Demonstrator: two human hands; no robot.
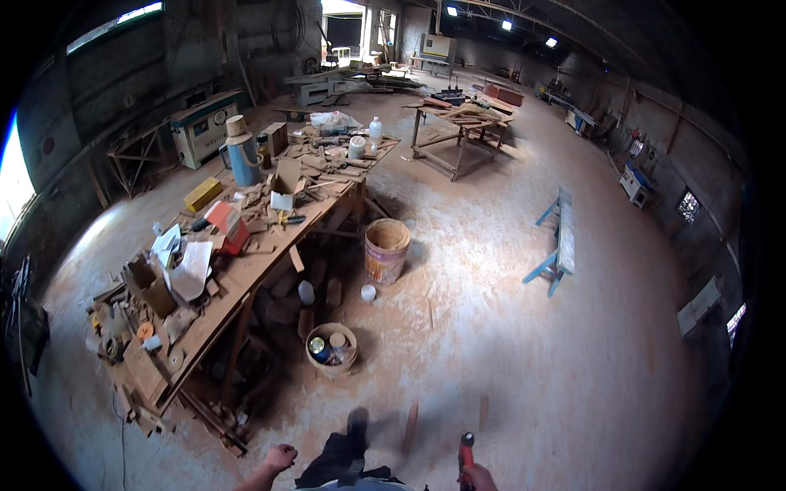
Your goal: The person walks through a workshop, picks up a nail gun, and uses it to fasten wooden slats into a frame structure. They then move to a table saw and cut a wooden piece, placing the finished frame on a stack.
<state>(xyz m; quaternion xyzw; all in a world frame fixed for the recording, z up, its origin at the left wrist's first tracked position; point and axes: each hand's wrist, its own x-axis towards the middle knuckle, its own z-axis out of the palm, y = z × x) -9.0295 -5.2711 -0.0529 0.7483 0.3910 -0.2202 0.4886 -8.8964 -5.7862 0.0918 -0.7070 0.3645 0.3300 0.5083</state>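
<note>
Low in the view, my right hand (479, 477) is closed around a red-and-black hand tool (467, 450), whose dark end points up and away from me. The tool's exact kind is not clear. To the left, my left hand (282, 456) hangs beside my leg with its fingers curled in, and nothing shows in it. Nearest to that hand is the front end of a long wooden workbench (214, 315), though the two are apart. Between my hands, a dark trouser leg and shoe (357, 421) show above the dusty floor.
Scraps, a blue jug (242, 161) and a red-orange box (228, 229) crowd the bench. Beside it stand a tall bucket (385, 266) and a smaller bucket (334, 366) holding cans. A narrow blue-legged bench (565, 237) stands right; a wood-laden table (454, 139) lies farther off.
</note>
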